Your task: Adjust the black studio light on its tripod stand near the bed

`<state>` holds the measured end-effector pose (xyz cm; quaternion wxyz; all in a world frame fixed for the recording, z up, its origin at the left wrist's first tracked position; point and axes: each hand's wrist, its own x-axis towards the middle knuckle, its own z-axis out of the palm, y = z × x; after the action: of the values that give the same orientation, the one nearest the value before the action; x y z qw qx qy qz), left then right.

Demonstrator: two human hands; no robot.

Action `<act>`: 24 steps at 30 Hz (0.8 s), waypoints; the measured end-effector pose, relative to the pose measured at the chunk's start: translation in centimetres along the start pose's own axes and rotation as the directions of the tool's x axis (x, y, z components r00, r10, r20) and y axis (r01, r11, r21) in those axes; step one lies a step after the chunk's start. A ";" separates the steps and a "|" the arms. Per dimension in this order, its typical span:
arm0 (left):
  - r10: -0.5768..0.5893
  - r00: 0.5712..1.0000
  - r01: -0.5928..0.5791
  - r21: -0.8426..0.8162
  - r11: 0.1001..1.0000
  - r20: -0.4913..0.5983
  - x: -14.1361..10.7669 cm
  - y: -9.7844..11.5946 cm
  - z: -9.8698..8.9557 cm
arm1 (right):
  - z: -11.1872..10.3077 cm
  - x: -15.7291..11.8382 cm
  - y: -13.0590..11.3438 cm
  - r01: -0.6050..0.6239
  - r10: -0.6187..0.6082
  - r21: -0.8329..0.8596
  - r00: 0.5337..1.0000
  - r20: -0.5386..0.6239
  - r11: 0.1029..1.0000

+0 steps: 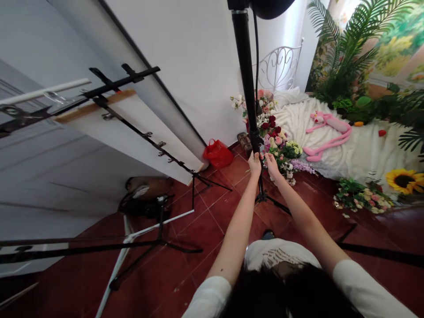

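A black light stand [247, 75] rises in front of me, a dark lamp head [270, 6] at its top and a cable hanging beside the pole. My left hand [255, 165] is closed around the pole just below its collar [255, 136]. Just right of the pole is my right hand [271, 164], its fingers curled together at about the same height. What those fingers pinch, perhaps a small part of the stand, is too small to make out. The stand's legs spread on the red tiled floor [228, 216].
Artificial flowers [276, 137] crowd close behind the stand. A white-draped bed [361, 148] with a pink plush toy [331, 128] lies to the right. On the left are a backdrop board [145, 128] on a clamp-lined bar, a red bag [218, 153] and tripod legs [160, 236].
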<state>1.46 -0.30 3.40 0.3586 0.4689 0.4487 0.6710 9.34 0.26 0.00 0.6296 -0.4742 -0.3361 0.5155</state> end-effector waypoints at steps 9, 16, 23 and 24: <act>-0.030 0.998 0.030 0.000 1.000 0.061 0.3 -0.7 -0.4 | 1.3 0.7 -0.7 0.048 -0.058 -0.103 0.993 -0.098 0.994; -0.053 0.992 0.059 -0.048 0.997 0.117 0.3 -1.1 -0.6 | 0.9 2.9 -1.5 -0.129 0.068 -0.289 0.975 -0.213 0.949; -0.031 0.993 0.037 -0.050 0.998 0.115 0.0 -1.1 -0.5 | 0.1 0.5 -2.4 -0.056 0.008 -0.301 0.987 -0.158 0.952; -0.029 0.993 0.035 -0.047 0.998 0.117 0.0 -1.0 -0.5 | -0.5 -0.5 -2.4 -0.052 0.012 -0.290 0.990 -0.138 0.955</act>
<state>1.09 -0.13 2.37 0.4062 0.4909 0.4180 0.6476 10.50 -0.39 2.13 0.5650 -0.6013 -0.3579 0.4372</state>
